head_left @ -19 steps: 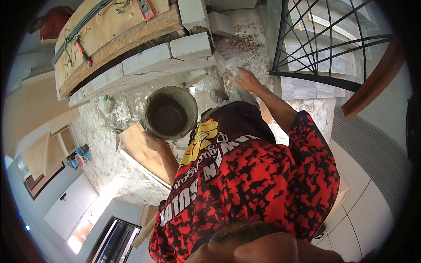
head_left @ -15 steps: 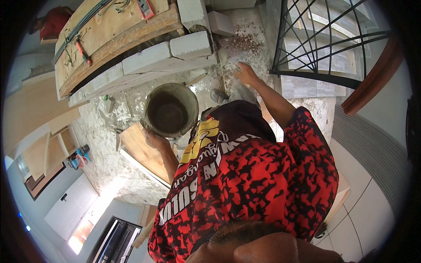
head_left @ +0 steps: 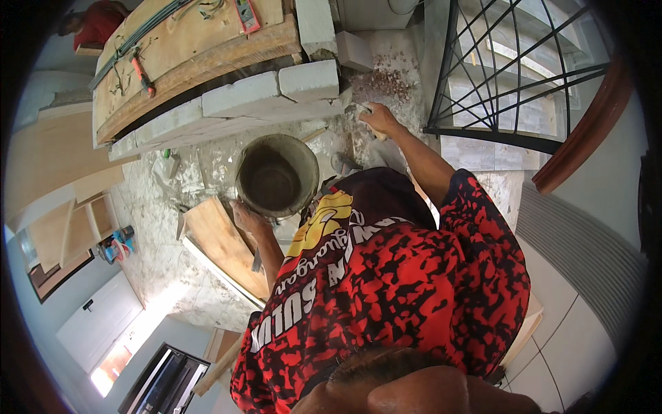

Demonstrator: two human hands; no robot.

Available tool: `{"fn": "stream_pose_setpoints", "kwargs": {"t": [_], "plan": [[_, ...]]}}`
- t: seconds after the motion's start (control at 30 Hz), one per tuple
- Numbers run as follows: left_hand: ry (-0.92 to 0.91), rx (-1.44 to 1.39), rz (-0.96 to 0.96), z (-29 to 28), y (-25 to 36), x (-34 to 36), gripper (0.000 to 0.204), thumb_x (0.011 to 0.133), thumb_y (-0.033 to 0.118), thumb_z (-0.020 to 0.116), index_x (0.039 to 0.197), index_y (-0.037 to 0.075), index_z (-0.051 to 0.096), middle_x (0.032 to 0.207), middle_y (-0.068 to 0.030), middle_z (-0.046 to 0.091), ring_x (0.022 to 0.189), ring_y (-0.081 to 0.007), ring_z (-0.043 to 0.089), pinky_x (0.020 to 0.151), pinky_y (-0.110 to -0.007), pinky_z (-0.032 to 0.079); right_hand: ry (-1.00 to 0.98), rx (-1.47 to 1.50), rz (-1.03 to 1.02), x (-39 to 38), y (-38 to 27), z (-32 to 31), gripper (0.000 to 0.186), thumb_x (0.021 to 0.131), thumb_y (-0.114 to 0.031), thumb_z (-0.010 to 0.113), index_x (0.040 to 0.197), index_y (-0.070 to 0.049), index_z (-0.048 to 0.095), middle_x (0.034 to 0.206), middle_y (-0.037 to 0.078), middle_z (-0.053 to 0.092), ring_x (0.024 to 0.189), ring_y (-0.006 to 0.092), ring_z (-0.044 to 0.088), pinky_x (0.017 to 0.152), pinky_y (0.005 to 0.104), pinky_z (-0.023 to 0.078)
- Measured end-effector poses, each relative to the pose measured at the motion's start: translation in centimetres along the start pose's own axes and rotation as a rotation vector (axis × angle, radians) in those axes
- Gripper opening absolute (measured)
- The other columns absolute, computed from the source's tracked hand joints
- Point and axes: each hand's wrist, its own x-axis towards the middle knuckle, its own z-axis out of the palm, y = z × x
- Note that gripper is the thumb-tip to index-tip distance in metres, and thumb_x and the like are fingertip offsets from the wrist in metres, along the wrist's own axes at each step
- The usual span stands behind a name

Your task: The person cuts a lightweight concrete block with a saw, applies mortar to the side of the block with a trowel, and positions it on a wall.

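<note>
A round, mud-grey mortar bucket (head_left: 248, 155) is in front of my body, its mouth facing up and grey mix coating its inside. My left hand (head_left: 249, 219) is closed at the bucket's near-left side; some fingers are hidden behind it. Out to the right, my right hand (head_left: 380, 120) is closed around a tool with a light-coloured handle; its working end is hard to make out. This hand is close to the right end of a low wall of pale blocks (head_left: 241, 94).
Behind the blocks, a wooden board (head_left: 193, 48) carries a red level (head_left: 246, 15) and red-handled pliers (head_left: 143, 77). A plywood piece (head_left: 221, 234) leans below my left hand. A black metal grille (head_left: 493, 134) stands at right. Another person in red (head_left: 100, 24) is far left.
The bucket and my left hand have shifted slightly right in view. My right hand has moved a little left and down, closer to the block wall's end.
</note>
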Motion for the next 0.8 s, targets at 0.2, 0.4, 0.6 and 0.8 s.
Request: {"fn": "stream_pose_setpoints", "kwargs": {"t": [0.2,0.4,0.6,0.8], "plan": [[-0.02,-0.087,0.031,-1.4,-2.0,0.3,0.051,0.098,0.038,0.04,0.108,-0.008,0.057,0.096,-0.0141,0.061,0.084,-0.0192,0.059,0.075,-0.031,0.051,-0.227,-0.03,-0.043,-2.0,-5.5,-9.0,0.046,0.08,-0.027,0.068,0.115,0.002,0.058,0.096,0.01,0.065,0.083,0.0154,0.058,0.076,0.0302,0.047],[-0.02,-0.188,0.007,-0.8,-2.8,0.0,0.046,0.099,0.033,0.04,0.108,-0.008,0.058,0.097,-0.0141,0.062,0.084,-0.0184,0.06,0.075,-0.03,0.052,-0.093,-0.134,-0.203,-8.6,-10.5,-13.3,0.05,0.08,-0.027,0.067,0.121,-0.002,0.055,0.107,0.016,0.063,0.097,0.0227,0.059,0.085,0.0323,0.046],[-0.016,-0.241,-0.027,-2.5,-2.3,0.7,0.045,0.1,0.031,0.039,0.108,-0.009,0.057,0.098,-0.0138,0.063,0.084,-0.017,0.061,0.075,-0.028,0.051,0.011,-0.68,-0.465,-10.5,-13.7,-13.5,0.046,0.077,-0.022,0.066,0.119,-0.007,0.054,0.111,0.018,0.058,0.101,0.0349,0.058,0.084,0.04,0.048],[-0.013,-0.305,-0.016,-4.5,-2.4,2.0,0.047,0.1,0.033,0.039,0.11,-0.009,0.056,0.099,-0.0137,0.063,0.085,-0.0169,0.061,0.076,-0.028,0.051,0.03,-0.995,-0.615,-6.9,-17.8,-15.1,0.041,0.077,-0.018,0.066,0.116,-0.013,0.055,0.114,0.016,0.054,0.087,0.0367,0.062,0.07,0.0457,0.051]]}}
